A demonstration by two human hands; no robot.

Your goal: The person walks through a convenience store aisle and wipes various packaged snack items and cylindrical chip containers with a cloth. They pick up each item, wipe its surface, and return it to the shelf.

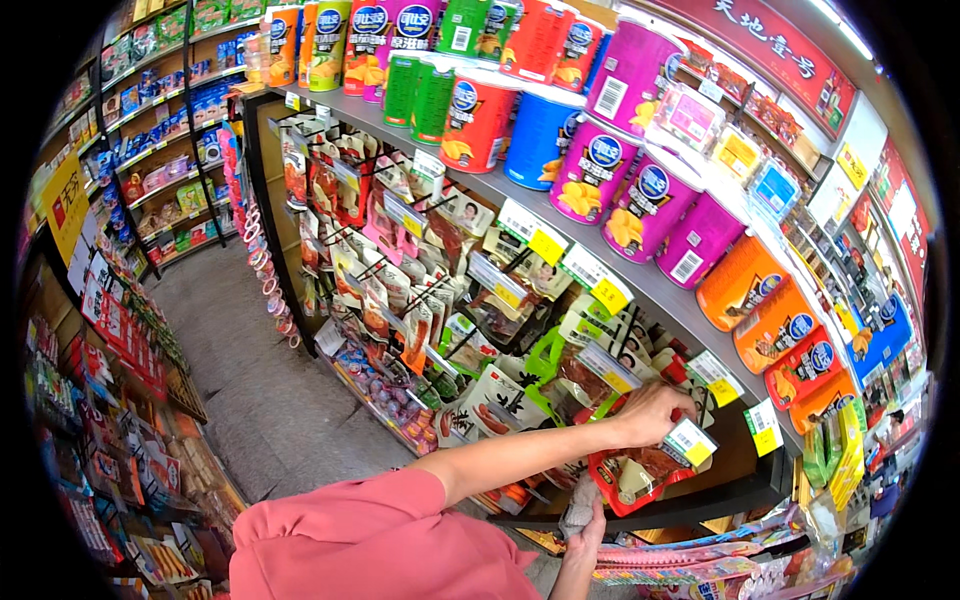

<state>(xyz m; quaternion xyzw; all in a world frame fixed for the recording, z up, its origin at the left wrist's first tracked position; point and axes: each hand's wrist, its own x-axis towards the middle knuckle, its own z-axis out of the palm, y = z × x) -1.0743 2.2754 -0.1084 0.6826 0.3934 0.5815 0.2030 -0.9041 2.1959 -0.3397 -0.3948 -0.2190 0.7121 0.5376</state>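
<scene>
My left hand (652, 414) reaches across to a hanging rack, its fingers curled at the top of a red-edged clear snack packet (645, 476). The fingertips are hidden, so I cannot tell whether they grip the packet or its hook. A price-tag holder (690, 442) sits just in front of that hand. Lower down, my right hand (590, 529) holds a grey cloth (578, 506) beside the packet's lower left edge. More packaged snacks (499, 401) hang on hooks left of my hands.
Above the hooks, a grey shelf (480, 180) carries canned chips (585, 180) in several colours. A dark frame edge (675, 504) runs below the packets. The aisle floor (247, 352) lies left, with stocked shelves (165, 127) beyond. Pink hanging goods (675, 559) are at lower right.
</scene>
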